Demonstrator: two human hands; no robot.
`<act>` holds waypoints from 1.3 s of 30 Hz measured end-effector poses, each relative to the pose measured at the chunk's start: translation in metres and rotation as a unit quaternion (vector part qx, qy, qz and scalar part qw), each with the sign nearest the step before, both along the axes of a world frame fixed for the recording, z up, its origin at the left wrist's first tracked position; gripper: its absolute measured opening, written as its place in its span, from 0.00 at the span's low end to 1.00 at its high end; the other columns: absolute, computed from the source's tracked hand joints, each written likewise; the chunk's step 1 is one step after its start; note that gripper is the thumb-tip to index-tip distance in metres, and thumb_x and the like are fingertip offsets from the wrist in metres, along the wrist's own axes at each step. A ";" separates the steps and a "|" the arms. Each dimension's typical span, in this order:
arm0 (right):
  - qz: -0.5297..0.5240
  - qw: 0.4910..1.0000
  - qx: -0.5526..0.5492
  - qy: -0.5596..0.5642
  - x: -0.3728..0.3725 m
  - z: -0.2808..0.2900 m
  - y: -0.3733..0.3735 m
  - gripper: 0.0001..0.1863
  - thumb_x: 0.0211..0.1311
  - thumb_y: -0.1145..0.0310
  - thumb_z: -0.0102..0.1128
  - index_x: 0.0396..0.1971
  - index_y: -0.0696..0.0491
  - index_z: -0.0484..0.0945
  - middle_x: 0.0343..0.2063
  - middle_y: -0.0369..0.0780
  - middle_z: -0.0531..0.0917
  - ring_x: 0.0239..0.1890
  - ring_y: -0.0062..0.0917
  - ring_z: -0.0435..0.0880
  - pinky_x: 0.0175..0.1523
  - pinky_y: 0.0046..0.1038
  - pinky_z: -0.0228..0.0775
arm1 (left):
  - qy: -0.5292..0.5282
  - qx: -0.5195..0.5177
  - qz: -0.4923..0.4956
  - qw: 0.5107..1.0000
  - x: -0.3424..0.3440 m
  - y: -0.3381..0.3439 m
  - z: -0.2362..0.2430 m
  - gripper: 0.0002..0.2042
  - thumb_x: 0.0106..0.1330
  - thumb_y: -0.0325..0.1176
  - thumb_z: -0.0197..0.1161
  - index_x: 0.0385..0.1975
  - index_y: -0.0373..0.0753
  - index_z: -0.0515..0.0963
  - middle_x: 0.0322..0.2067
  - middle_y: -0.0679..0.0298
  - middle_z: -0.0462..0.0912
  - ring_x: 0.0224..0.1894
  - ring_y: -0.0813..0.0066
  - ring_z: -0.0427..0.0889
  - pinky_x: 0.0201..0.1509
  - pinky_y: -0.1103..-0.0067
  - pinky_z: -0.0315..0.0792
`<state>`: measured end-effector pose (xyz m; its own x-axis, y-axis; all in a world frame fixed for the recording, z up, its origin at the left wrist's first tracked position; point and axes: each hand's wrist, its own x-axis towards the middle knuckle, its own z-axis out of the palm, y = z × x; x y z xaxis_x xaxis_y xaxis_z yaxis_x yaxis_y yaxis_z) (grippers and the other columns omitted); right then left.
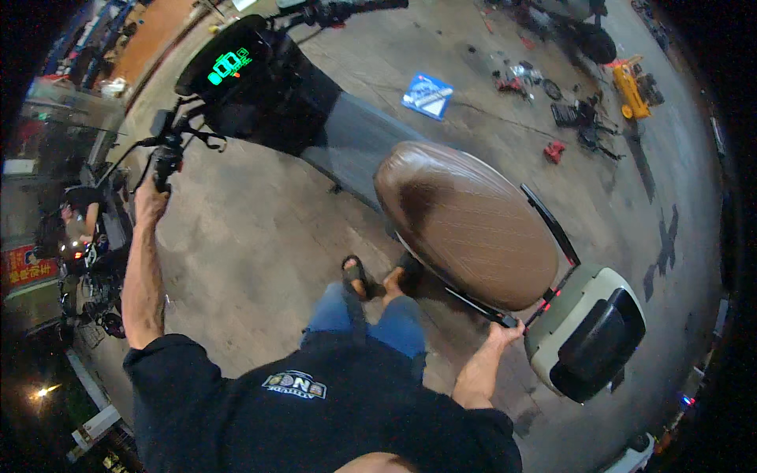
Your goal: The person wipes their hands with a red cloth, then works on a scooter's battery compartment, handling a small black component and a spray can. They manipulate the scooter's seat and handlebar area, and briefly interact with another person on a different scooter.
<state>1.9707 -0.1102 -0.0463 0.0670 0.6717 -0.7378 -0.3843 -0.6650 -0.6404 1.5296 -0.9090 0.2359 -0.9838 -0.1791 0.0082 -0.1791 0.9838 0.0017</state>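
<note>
An electric scooter stands beside me, its brown quilted seat (473,229) at centre right and its lit green display (229,67) at the far left. My left hand (151,199) is wrapped round the end of the left handlebar grip (166,164), just below the brake lever. Behind me to the right, my right hand (503,335) grips the black grab rail (473,305) along the seat's side; some of its fingers are hidden. A pale top box (544,347) with a black pad is mounted behind the seat, close to that hand. The grey footboard (367,134) links front and seat.
Beyond the scooter, a blue-and-white flat packet (427,96), a red cloth (554,151) and scattered dark parts (587,118) lie on the floor. A yellow wheeled machine (631,91) stands farther right. Parked motorcycles (95,288) and another person (83,225) are at the left.
</note>
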 end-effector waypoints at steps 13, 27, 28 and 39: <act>0.116 0.992 -0.007 -0.045 -0.005 0.020 0.006 0.07 0.48 0.60 0.58 0.25 0.43 0.70 0.30 0.30 0.73 0.38 0.27 0.70 0.44 0.36 0.62 | 0.042 -0.003 -0.004 0.999 -0.004 0.018 0.025 0.23 0.60 0.42 0.65 0.55 0.42 0.75 0.44 0.44 0.82 0.49 0.42 0.79 0.50 0.59 0.73; 0.167 0.984 -0.052 0.040 -0.023 0.068 -0.005 0.16 0.56 0.54 0.51 0.38 0.50 0.70 0.42 0.40 0.74 0.45 0.35 0.71 0.52 0.45 0.66 | 0.087 -0.052 0.011 0.995 0.027 0.030 0.044 0.20 0.59 0.37 0.59 0.52 0.40 0.76 0.42 0.47 0.82 0.47 0.51 0.81 0.49 0.63 0.73; 0.182 0.982 -0.047 0.017 -0.022 0.068 -0.007 0.18 0.56 0.53 0.50 0.40 0.50 0.70 0.44 0.41 0.74 0.47 0.36 0.71 0.54 0.47 0.66 | 0.060 -0.099 -0.027 0.993 0.024 0.028 0.043 0.21 0.64 0.43 0.58 0.55 0.43 0.75 0.50 0.49 0.82 0.53 0.48 0.80 0.54 0.62 0.72; 0.161 0.979 -0.123 -0.002 -0.034 0.080 -0.025 0.20 0.59 0.50 0.47 0.44 0.49 0.69 0.42 0.39 0.77 0.43 0.33 0.75 0.49 0.41 0.71 | 0.037 -0.092 0.109 0.989 0.020 0.033 0.046 0.24 0.62 0.37 0.55 0.61 0.44 0.69 0.54 0.46 0.78 0.57 0.49 0.77 0.56 0.59 0.71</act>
<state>1.9369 -0.1348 0.0334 -0.1152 0.4614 -0.8797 -0.1273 -0.8851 -0.4476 1.5501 -0.8755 0.2815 -0.9177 -0.3754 0.1298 -0.3926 0.9070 -0.1524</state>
